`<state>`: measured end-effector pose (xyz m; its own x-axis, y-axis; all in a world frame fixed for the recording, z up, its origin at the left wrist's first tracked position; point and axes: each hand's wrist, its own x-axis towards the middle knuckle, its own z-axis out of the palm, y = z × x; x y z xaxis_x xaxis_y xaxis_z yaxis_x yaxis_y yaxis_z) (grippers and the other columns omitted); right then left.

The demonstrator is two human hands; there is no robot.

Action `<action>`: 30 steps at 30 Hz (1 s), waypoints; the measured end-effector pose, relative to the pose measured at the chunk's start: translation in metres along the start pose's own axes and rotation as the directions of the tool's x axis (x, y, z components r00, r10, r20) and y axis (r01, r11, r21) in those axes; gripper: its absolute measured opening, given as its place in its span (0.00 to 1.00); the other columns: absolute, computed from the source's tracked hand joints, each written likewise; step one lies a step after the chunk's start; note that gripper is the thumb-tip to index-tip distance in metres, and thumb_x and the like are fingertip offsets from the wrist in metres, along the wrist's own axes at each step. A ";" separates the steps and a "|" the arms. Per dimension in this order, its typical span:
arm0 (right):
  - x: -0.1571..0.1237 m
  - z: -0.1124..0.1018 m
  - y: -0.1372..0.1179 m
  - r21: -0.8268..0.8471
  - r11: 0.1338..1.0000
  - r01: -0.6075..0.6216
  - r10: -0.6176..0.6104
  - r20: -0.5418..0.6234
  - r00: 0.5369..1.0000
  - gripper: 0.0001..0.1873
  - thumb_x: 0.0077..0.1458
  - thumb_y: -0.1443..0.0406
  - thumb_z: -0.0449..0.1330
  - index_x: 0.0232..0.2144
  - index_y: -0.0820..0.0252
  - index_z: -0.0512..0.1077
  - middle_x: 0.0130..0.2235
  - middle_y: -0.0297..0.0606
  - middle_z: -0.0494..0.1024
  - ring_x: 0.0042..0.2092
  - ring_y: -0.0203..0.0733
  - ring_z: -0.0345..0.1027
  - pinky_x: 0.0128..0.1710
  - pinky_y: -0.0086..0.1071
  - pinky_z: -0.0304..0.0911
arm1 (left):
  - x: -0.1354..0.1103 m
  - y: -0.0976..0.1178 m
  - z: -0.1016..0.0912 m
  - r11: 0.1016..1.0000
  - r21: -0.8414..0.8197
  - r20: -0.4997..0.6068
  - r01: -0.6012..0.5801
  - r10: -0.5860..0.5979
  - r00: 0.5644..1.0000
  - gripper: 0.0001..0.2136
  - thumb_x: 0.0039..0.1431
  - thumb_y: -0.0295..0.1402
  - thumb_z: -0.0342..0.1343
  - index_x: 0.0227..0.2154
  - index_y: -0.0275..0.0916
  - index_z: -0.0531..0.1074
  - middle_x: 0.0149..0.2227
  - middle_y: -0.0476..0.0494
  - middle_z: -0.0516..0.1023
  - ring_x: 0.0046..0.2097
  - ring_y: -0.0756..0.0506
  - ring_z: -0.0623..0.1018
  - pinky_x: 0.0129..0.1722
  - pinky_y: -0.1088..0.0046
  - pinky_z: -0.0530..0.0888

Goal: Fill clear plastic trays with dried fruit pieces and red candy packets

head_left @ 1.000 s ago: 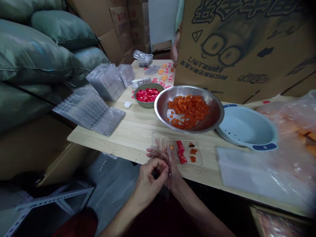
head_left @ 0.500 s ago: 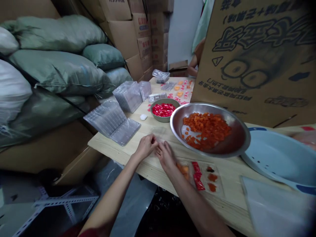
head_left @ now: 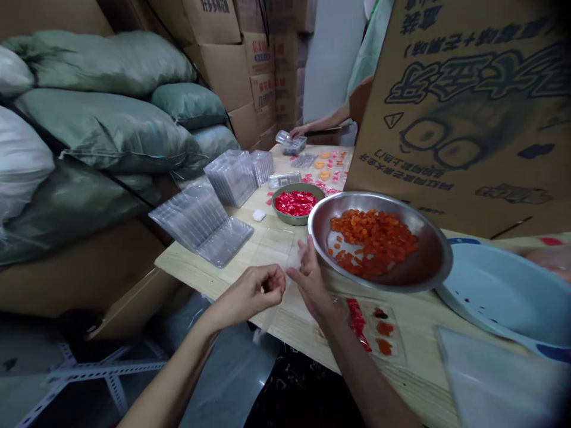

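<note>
My left hand (head_left: 256, 291) is over the table's front edge, fingers curled in a pinch on thin clear plastic film (head_left: 268, 318), which hangs below it and is hard to make out. Close by on its right, my right hand (head_left: 312, 282) is open, fingers stretched up near the steel bowl's rim. A faint clear plastic tray or sheet (head_left: 274, 246) lies flat beyond my hands. Partly behind my right forearm is a clear compartment tray (head_left: 395, 312) holding red packets (head_left: 357, 321) and orange pieces (head_left: 384, 328).
A steel bowl (head_left: 435, 270) of orange gummy-like pieces stands right, beside a blue basin (head_left: 504, 285). Behind are a green bowl (head_left: 285, 219) of red packets and stacked clear trays (head_left: 232, 175). A large carton (head_left: 464, 119) blocks the right. Another person's hand (head_left: 300, 131) touches a far container.
My hands have moved apart, the left one back toward me, the right one opening and rising. Clear film now shows below the left. The other person's arm has reached onto the far table.
</note>
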<state>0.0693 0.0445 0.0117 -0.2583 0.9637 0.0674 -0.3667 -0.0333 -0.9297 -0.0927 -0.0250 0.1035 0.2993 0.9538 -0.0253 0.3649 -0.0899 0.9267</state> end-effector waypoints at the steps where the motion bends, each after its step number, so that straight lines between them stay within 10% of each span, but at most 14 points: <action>1: -0.001 -0.006 -0.004 0.009 1.000 0.016 -0.016 0.035 0.999 0.71 0.41 0.46 0.77 0.76 0.42 0.38 0.77 0.41 0.44 0.77 0.52 0.36 0.73 0.53 0.41 | -0.007 0.004 0.002 0.995 -0.089 0.050 0.038 -0.033 0.998 0.02 0.58 0.29 0.54 0.30 0.39 0.68 0.28 0.54 0.65 0.30 0.52 0.62 0.32 0.74 0.61; 4: -0.013 -0.015 -0.012 0.047 0.999 0.019 -0.026 0.158 0.987 0.59 0.45 0.39 0.72 0.72 0.43 0.53 0.69 0.43 0.63 0.71 0.53 0.54 0.69 0.52 0.51 | -0.019 0.003 0.008 0.941 -0.311 0.164 0.136 -0.088 0.983 0.06 0.58 0.32 0.59 0.29 0.38 0.68 0.26 0.54 0.64 0.28 0.53 0.59 0.29 0.75 0.57; 8: -0.058 -0.011 -0.019 -0.058 0.994 -0.098 0.109 0.232 0.967 0.30 0.46 0.43 0.73 0.46 0.52 0.77 0.36 0.33 0.77 0.39 0.42 0.70 0.46 0.38 0.67 | -0.029 -0.018 0.019 0.820 -0.538 0.184 0.195 -0.111 0.977 0.12 0.58 0.38 0.64 0.28 0.37 0.69 0.24 0.53 0.65 0.27 0.53 0.62 0.28 0.76 0.59; 11: -0.115 -0.014 -0.027 -0.175 0.966 -0.189 0.210 0.115 0.971 0.19 0.54 0.49 0.70 0.27 0.56 0.72 0.25 0.28 0.68 0.29 0.35 0.60 0.35 0.31 0.60 | -0.048 -0.041 0.031 0.699 -0.653 0.180 0.293 -0.233 0.956 0.13 0.60 0.39 0.67 0.30 0.36 0.72 0.26 0.51 0.68 0.27 0.53 0.65 0.29 0.77 0.63; 16: -0.204 -0.067 -0.045 -0.366 0.881 -0.300 0.221 -0.242 0.945 0.20 0.55 0.51 0.69 0.24 0.58 0.71 0.25 0.30 0.70 0.29 0.35 0.60 0.32 0.30 0.57 | -0.088 -0.072 0.072 0.458 -0.784 0.304 0.419 -0.305 0.903 0.25 0.67 0.55 0.54 0.47 0.35 0.77 0.45 0.35 0.79 0.43 0.44 0.78 0.45 0.66 0.74; 22: -0.208 -0.138 -0.079 -0.439 0.840 -0.317 0.156 -0.365 0.918 0.20 0.52 0.49 0.72 0.27 0.58 0.74 0.25 0.30 0.69 0.28 0.35 0.60 0.30 0.30 0.57 | -0.066 -0.067 0.136 0.719 -0.594 0.236 0.361 -0.273 0.933 0.18 0.57 0.40 0.71 0.46 0.39 0.74 0.33 0.48 0.79 0.34 0.50 0.75 0.38 0.73 0.71; 30: -0.123 -0.200 -0.075 -0.481 0.866 -0.132 -0.065 -0.372 0.926 0.27 0.46 0.51 0.73 0.45 0.59 0.77 0.32 0.33 0.75 0.32 0.39 0.68 0.36 0.33 0.66 | 0.038 -0.082 0.149 0.920 -0.385 -0.220 0.072 -0.168 0.961 0.20 0.55 0.38 0.68 0.48 0.38 0.71 0.29 0.54 0.72 0.31 0.50 0.72 0.36 0.73 0.69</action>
<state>0.3076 -0.0189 0.0008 0.1170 0.9931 -0.0116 0.1467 -0.0288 -0.9888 0.0205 -0.0240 -0.0291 0.0324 0.9948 -0.0971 0.0173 0.0965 0.9952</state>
